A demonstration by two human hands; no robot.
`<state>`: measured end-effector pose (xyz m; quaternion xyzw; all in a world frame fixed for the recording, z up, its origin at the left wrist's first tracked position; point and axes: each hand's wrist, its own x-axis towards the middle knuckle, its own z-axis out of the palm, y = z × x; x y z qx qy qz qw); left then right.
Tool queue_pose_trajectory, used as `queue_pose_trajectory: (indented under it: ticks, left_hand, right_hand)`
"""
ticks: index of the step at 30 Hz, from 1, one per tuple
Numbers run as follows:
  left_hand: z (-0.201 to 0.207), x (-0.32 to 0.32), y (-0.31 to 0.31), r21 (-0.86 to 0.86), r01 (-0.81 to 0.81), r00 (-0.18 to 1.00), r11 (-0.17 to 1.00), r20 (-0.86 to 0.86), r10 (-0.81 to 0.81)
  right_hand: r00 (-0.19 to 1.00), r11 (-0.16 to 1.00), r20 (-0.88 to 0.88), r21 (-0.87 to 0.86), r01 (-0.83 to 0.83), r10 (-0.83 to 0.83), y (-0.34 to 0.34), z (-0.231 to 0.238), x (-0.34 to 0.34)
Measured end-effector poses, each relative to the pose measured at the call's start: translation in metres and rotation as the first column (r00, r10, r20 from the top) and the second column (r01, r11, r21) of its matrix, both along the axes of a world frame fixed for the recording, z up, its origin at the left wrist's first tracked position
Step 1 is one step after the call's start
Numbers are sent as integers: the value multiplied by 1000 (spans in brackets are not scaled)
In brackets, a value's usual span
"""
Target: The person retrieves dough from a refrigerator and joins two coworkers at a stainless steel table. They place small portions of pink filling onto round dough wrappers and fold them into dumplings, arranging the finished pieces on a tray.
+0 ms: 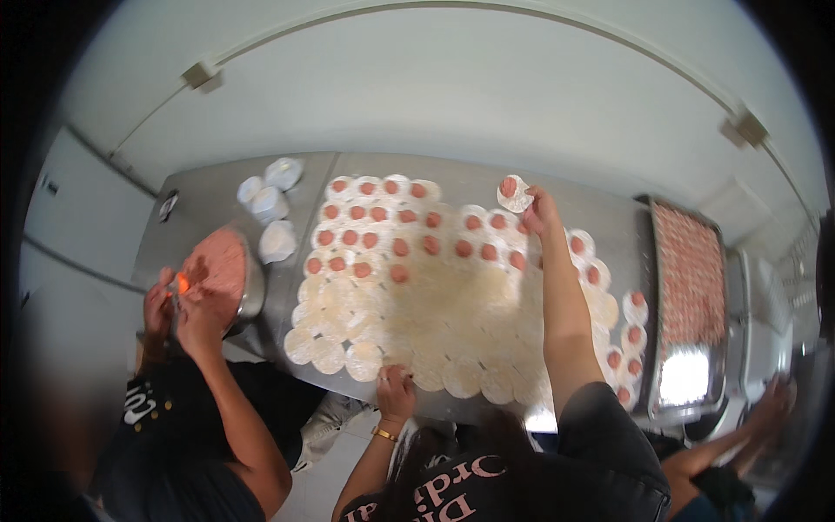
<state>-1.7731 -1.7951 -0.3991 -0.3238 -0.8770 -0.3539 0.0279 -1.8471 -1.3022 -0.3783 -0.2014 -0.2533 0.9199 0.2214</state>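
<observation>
My right hand (541,211) reaches to the table's far side, its fingers pinching the edge of a round dumpling wrapper (520,202) that carries a lump of pink minced filling (508,187). At the table's front edge rests my left hand (396,391), a gold bracelet on its wrist. Its fingers are curled against the nearest wrappers, and whatever they hold is hidden. Overlapping pale wrappers (435,348) cover the middle of the table in rows. The far rows bear pink filling lumps (432,245), while those near me are bare. My right forearm hides part of the rows.
At left, a co-worker's hands (200,317) hold a small orange thing by a metal bowl (254,291) of pink mince. White wrapper stacks (270,204) stand beyond it. A metal tray (648,348) with rows of pinkish pieces lies at right, near another person's arms (757,418).
</observation>
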Motion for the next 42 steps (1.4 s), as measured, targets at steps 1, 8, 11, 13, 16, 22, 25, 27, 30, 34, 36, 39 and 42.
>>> queue_pose_trajectory:
  ticks: [1,8,11,13,16,22,25,27,30,34,36,39,42]
  left_hand:
    - [0,1,0,4,11,1000,1000,0,-11]
    - [1,2,0,39,156,977,987,-151,-148]
    - [1,6,0,78,210,969,975,-153,-196]
    - [0,15,-1,122,234,970,965,-89,-224]
    - [-2,35,1,203,269,959,942,35,-281]
    - [3,62,-9,176,406,909,897,26,-416]
    - [6,55,-12,134,400,916,907,-39,-399]
    - [7,45,-13,119,346,938,931,-46,-343]
    - [4,26,-12,99,233,972,968,-14,-232]
    - [-3,12,-10,100,88,996,991,-35,-84]
    - [-7,10,-9,121,76,995,990,-74,-67]
    - [-12,12,-10,31,5,1000,1000,6,-5]
    - [-14,9,-13,77,55,998,996,-38,-52]
  right_hand:
    - [998,999,30,25,48,-48,6,5,33]
    - [924,908,-64,172,383,-377,31,48,211]
    - [828,823,79,191,534,-555,58,69,251]
    - [804,805,101,193,562,-586,69,71,278]
    - [96,406,424,743,532,-901,69,52,303]
    - [9,311,323,904,292,-946,55,34,319]
    - [223,326,265,891,315,-938,50,34,276]
    - [434,350,197,884,309,-879,40,25,223]
    - [641,280,157,955,94,-751,22,15,126]
    - [742,302,372,923,-236,-557,-34,2,-11]
    - [740,225,429,903,-366,-519,-60,-3,-64]
    - [701,20,403,874,-485,-588,-88,-18,-116]
    - [665,-116,311,849,-515,-679,-108,-36,-148]
